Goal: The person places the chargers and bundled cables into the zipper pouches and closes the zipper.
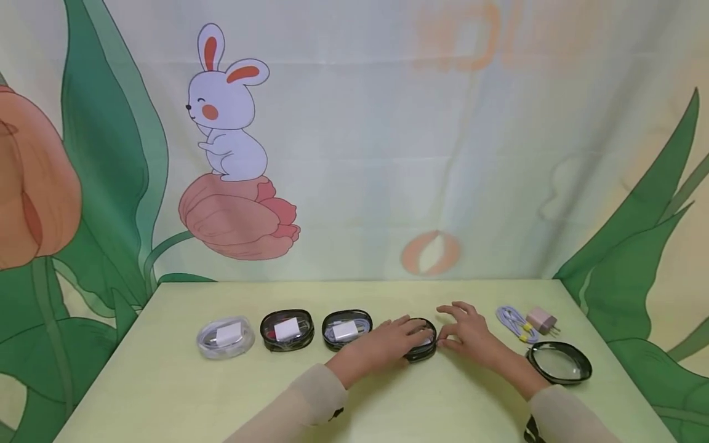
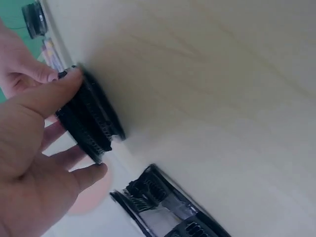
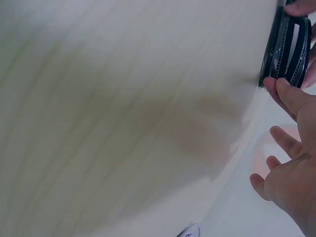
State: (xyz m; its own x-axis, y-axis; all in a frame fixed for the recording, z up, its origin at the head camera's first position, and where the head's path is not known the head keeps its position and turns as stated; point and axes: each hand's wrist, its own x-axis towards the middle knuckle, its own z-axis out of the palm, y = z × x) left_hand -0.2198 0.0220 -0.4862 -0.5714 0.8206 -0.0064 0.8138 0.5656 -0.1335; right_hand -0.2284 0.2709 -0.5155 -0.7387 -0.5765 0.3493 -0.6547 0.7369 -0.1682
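My left hand grips a small clear zip pouch with black edging, which stays on the table. In the left wrist view the thumb lies along one side of the pouch and the fingers are on the other. At the pouch's right end, my right hand pinches the zipper with thumb and index finger, its other fingers spread. The right wrist view shows the zipper side of the pouch and those fingertips at its end; whatever small tab they hold is hidden. Something white shows through the zipper side.
Left of the hands stand two black-edged pouches and a white-edged pouch, each with a white charger inside. To the right lie a coiled lavender cable, a pink charger and an unfilled black-edged pouch.
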